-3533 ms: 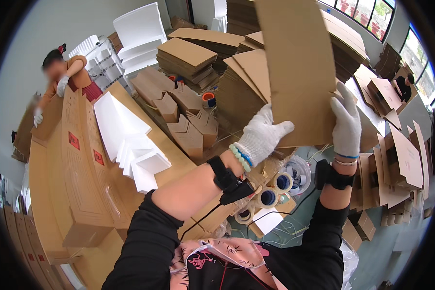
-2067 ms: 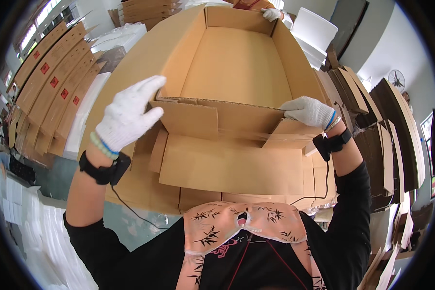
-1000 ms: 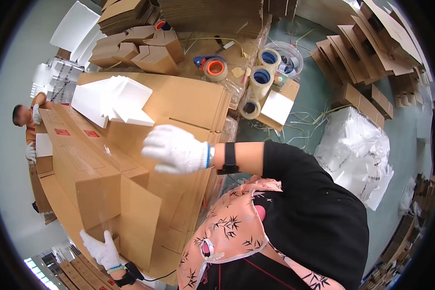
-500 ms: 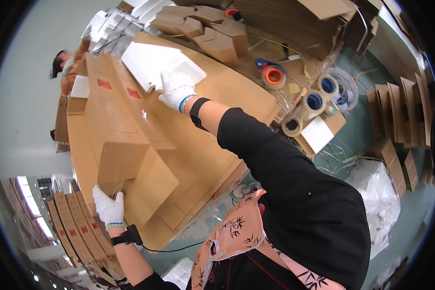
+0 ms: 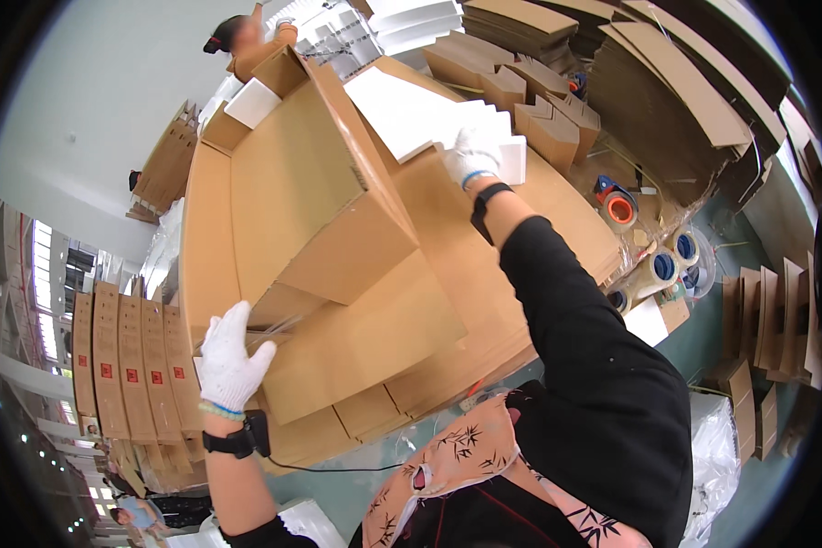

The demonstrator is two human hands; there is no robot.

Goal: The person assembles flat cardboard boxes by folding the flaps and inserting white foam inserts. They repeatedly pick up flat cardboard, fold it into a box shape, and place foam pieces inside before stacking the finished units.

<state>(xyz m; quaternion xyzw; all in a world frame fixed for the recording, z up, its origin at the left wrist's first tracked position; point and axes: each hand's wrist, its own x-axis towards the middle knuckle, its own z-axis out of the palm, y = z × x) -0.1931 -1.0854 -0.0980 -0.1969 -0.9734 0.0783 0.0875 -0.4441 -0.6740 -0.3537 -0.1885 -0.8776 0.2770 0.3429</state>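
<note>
Two gloved hands are at work on one large cardboard box point(image 5: 338, 228), which lies on its side atop a stack of flattened cartons on the bench point(image 5: 557, 210). The left hand point(image 5: 230, 358) rests on the box's lower corner, near the open flaps, fingers spread flat against the cardboard and not closed around anything. The right hand point(image 5: 470, 157) reaches far across the bench to a pile of white foam sheets point(image 5: 420, 114) just beyond the box; its fingers curl over the edge of the top sheet (whether they actually pinch it cannot be told from this angle). Both wrists carry dark bands.

Rolls of tape point(image 5: 662, 268) and an orange tape dispenser point(image 5: 617, 207) sit off the bench's right edge. Stacks of folded cartons point(image 5: 539, 27) fill the background. A second person point(image 5: 247, 41) stands at the far end of the bench.
</note>
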